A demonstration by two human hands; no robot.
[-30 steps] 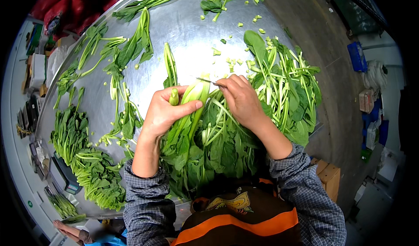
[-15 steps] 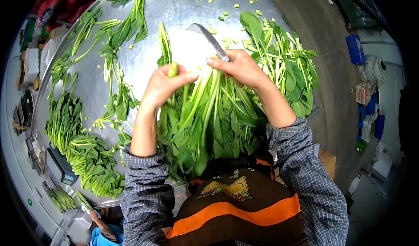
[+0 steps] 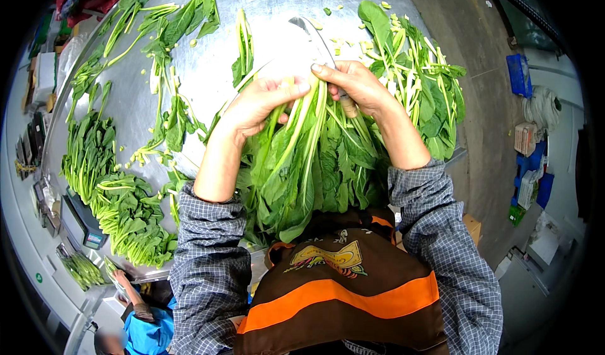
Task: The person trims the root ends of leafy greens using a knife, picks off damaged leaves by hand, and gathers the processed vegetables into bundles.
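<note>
A large bunch of leafy greens hangs between my forearms, stems up and leaves toward my apron. My left hand is closed on stems at the bunch's top left, thumb pointing right. My right hand grips a curved knife, its blade pointing away from me and its handle partly hidden under the fingers. The right thumb presses by the stem ends, close to the left fingertips. Beyond my left hand, a small bundle of greens lies on the metal table.
Loose greens are heaped at the right, with cut stem bits nearby. Trimmed bunches lie along the left edge, beside a dark scale-like device. Another person in blue is at the lower left. Blue crates stand far right.
My left hand has moved right and nearer the stem tops; the pale green stem piece standing up from its grip no longer shows. The knife has shifted slightly right with my right hand.
</note>
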